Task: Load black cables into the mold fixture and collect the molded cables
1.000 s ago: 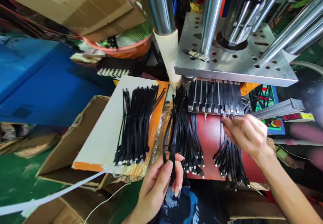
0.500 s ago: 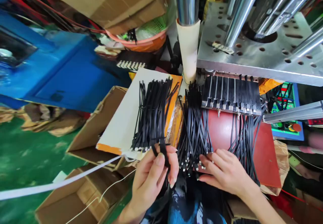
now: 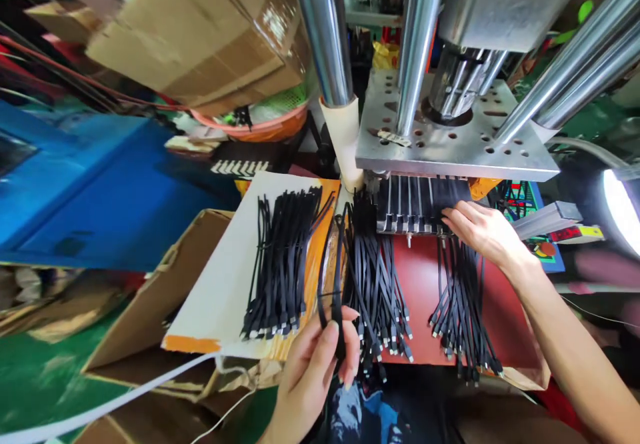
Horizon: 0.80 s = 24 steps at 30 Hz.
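My left hand (image 3: 317, 357) is closed, pinching a few black cable ties (image 3: 334, 277) that stand up from its fingers. My right hand (image 3: 483, 231) reaches to the front of the black slotted fixture (image 3: 420, 205) under the press plate, its fingers curled on the strips there. On the red pad (image 3: 417, 277) lie two loose heaps of black ties, one in the middle (image 3: 377, 284) and one on the right (image 3: 463, 304) beneath my right wrist. A third bundle (image 3: 283, 264) rests on a white and orange board (image 3: 220, 277) to the left.
A steel press plate (image 3: 450, 144) with chrome columns (image 3: 323, 31) hangs over the fixture. Cardboard boxes (image 3: 145, 311) stand at the lower left, and a blue machine (image 3: 90, 191) is further left. An orange basket (image 3: 260, 121) sits behind. A lamp (image 3: 620, 207) glares at the right.
My right hand has moved from the tie heap near me up to the slotted fixture. The left hand keeps its pinch on the ties. The camera has tilted.
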Motion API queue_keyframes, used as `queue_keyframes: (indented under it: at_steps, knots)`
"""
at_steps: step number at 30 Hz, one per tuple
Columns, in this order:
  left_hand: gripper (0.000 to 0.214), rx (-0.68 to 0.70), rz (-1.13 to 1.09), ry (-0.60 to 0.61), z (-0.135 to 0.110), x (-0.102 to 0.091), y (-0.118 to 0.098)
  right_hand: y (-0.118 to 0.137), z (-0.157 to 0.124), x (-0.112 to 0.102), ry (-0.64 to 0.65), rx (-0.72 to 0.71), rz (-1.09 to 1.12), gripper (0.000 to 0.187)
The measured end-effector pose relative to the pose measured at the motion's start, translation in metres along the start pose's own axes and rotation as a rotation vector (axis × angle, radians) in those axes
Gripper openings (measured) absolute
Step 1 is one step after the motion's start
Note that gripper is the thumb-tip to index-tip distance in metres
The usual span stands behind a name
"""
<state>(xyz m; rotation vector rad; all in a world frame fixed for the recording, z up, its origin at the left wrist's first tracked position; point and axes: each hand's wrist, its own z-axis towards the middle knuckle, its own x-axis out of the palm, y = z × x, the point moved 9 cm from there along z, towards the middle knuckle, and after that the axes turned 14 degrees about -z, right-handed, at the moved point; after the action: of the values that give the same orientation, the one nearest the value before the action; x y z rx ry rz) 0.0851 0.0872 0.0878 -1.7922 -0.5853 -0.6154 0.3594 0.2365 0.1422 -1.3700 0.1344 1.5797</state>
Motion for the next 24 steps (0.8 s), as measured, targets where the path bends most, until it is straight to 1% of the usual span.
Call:
queue_keyframes:
  at_steps: [3, 5, 8, 10, 12, 14, 16, 18, 19, 20, 22, 24]
  knots:
    - [0.034, -0.063, 0.046, -0.025, 0.006, 0.005, 0.010, 0.002, 0.003, -0.004, 0.006, 0.012, -0.006, 0.020]
    - [0.037, -0.104, 0.111, -0.026, 0.011, 0.012, 0.017, -0.003, 0.000, -0.008, -0.037, 0.077, -0.009, 0.021]
    - [0.042, -0.149, 0.211, 0.013, 0.021, 0.023, 0.027, -0.010, -0.012, -0.009, -0.122, 0.199, -0.021, 0.018]
    - [0.047, -0.190, 0.234, 0.053, 0.028, 0.028, 0.034, -0.009, -0.018, -0.008, -0.162, 0.246, -0.017, 0.019]
    - [0.050, -0.237, 0.227, 0.095, 0.035, 0.032, 0.041, -0.005, -0.022, -0.011, -0.208, 0.285, 0.000, 0.023]
    - [0.053, -0.273, 0.203, 0.121, 0.042, 0.035, 0.047, -0.003, -0.027, -0.027, -0.274, 0.342, 0.050, 0.036]
    - [0.054, -0.297, 0.162, 0.126, 0.047, 0.038, 0.050, -0.002, -0.034, -0.050, -0.304, 0.418, 0.124, 0.058]
    - [0.054, -0.311, 0.117, 0.109, 0.052, 0.042, 0.052, 0.003, -0.043, -0.076, -0.275, 0.463, 0.177, 0.077]
    - [0.053, -0.316, 0.094, 0.096, 0.054, 0.045, 0.054, 0.009, -0.048, -0.089, -0.240, 0.461, 0.193, 0.083]
    - [0.052, -0.325, 0.068, 0.083, 0.055, 0.048, 0.056, 0.019, -0.053, -0.100, -0.193, 0.443, 0.210, 0.085]
    - [0.049, -0.355, -0.004, 0.070, 0.056, 0.055, 0.062, 0.041, -0.067, -0.119, -0.107, 0.424, 0.266, 0.082]
    - [0.043, -0.385, -0.065, 0.071, 0.056, 0.064, 0.068, 0.070, -0.081, -0.129, -0.042, 0.425, 0.414, 0.080]
